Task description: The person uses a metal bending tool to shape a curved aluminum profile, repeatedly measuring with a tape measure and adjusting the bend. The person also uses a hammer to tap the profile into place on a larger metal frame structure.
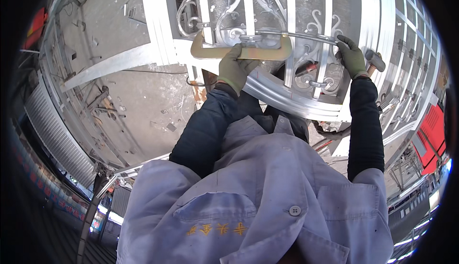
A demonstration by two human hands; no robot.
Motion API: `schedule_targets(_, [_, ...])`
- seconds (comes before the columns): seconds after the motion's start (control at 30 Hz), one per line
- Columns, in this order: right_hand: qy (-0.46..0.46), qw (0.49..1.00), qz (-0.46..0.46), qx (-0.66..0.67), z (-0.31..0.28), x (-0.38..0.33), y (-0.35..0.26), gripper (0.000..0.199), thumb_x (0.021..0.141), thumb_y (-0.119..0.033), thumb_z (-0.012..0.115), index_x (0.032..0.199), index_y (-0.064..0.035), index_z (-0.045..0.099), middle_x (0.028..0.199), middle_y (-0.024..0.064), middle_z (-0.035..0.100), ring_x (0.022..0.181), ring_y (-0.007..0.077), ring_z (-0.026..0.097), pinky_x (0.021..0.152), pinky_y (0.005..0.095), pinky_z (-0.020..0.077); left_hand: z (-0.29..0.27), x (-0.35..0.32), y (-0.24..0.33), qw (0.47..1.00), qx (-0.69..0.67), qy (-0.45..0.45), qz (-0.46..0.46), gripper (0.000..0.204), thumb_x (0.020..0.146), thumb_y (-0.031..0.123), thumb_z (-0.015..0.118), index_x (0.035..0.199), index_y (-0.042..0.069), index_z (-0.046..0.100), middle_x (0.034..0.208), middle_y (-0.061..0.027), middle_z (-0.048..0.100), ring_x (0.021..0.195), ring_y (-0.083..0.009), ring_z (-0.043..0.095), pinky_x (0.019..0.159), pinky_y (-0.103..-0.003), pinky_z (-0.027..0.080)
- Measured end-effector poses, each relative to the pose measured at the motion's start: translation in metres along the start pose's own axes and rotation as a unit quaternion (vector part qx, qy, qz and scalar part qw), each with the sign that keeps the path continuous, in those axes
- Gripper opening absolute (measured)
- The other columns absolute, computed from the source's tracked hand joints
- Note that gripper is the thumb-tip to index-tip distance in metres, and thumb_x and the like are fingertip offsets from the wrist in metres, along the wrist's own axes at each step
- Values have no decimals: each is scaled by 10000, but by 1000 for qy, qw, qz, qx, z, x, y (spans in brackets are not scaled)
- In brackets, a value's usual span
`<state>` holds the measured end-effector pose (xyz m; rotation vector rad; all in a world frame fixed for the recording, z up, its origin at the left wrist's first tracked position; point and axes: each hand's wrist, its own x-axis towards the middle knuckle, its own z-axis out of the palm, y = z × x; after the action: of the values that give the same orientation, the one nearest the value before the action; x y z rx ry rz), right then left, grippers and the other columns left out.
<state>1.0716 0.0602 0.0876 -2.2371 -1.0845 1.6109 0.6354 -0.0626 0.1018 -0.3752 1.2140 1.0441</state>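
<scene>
My left hand (235, 69), in a green glove, is closed round the back of a gold-coloured C-clamp (267, 53). The clamp lies sideways above a silver metal gate frame, its jaw facing away from me. From its right end a long steel screw (311, 37) runs to the right. At the far end of that screw my right hand (351, 57), gloved too, has its fingers closed round the tip. Beneath the clamp are upright bars and scrollwork (233, 10) of the frame. A curved silver rail (291, 96) passes below both hands.
Right beside my right hand lies a hammer (375, 60) on the frame. A red and black tool (306, 68) shows between the bars, partly hidden. Another barred metal frame (406, 68) stands at the right. Scraps and tools (107, 104) litter the concrete floor at the left.
</scene>
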Motion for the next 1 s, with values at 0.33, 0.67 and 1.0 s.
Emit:
schedule_targets(0.33, [-105, 993, -53, -18, -21, -3, 14, 448, 1159, -267, 736, 1572, -94, 721, 1315, 31, 820, 1109, 97, 710, 955, 277, 562, 6, -6, 1, 1000, 5, 14, -3, 363, 1175, 313, 638, 1424, 49, 654, 1416, -159, 753, 1303, -348, 743, 1134, -557, 618])
schedule_targets(0.67, [16, 998, -4, -58, 1, 35, -6, 384, 1103, -435, 770, 1172, -61, 828, 897, 1, 753, 762, 104, 679, 710, 301, 553, 11, -8, 3, 1000, 5, 11, 4, 444, 1197, 317, 602, 1486, -21, 598, 1424, -209, 716, 1285, -376, 743, 1118, -554, 636])
schedule_targets(1.0, [-26, 995, 15, -92, -1, 28, -21, 406, 1119, -413, 728, 1301, -59, 804, 987, 30, 791, 741, 134, 711, 659, 317, 566, -3, -2, 2, 1000, 13, 8, -2, 359, 1161, 349, 684, 1384, 67, 688, 1365, -155, 785, 1265, -322, 771, 1137, -526, 616])
